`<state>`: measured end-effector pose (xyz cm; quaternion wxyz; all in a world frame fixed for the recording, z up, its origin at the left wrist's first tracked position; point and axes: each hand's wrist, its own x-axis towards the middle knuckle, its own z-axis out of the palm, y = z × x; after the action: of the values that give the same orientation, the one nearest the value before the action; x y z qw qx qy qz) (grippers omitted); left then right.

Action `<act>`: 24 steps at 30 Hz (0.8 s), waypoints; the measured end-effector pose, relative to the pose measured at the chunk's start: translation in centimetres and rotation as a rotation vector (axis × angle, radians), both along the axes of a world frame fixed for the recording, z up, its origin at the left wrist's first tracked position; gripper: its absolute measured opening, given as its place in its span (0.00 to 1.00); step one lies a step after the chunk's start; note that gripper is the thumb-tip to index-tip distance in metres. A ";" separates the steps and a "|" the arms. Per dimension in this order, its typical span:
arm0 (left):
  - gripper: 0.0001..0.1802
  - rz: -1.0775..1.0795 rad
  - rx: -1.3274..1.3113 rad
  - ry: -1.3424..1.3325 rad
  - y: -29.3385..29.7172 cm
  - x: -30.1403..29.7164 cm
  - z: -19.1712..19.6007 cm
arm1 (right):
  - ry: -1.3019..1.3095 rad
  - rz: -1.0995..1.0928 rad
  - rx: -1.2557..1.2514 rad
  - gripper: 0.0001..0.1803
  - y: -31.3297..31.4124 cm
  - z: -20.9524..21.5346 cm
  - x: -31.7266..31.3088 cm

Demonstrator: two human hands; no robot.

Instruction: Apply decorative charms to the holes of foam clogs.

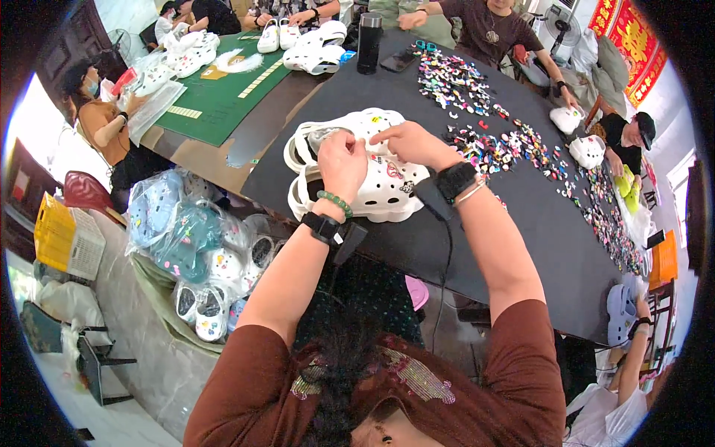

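Two white clogs lie side by side on the dark table in front of me, a near clog (391, 195) and a far clog (380, 118). The near one carries small coloured charms on its holed top; a yellow charm shows on the far one. My left hand (342, 167) is over the clogs with its fingers closed in a pinch; what they hold, if anything, is hidden. Just to the right, my right hand (421, 145) reaches over the clogs. Its index finger stretches toward the left fingertips, apart from the thumb, and nothing shows in it.
Loose charms (484, 149) spread across the table's right side. A black tumbler (369, 43) and a phone (398, 61) stand and lie beyond the clogs. Bagged clogs (186, 238) fill a sack at lower left. Other people work around the table; white clogs lie near a green mat (216, 112).
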<state>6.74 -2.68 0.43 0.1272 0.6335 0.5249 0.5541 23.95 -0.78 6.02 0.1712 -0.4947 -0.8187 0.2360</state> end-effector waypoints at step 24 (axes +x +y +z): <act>0.11 0.073 -0.054 0.312 2.0 -1.9 0.1 | -0.358 0.077 0.538 0.19 -2.4 -0.5 -1.5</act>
<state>4.83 -0.69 0.58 0.0407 0.6887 0.5757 0.4389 22.49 -3.14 5.53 0.1402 -0.4342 -0.8868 -0.0733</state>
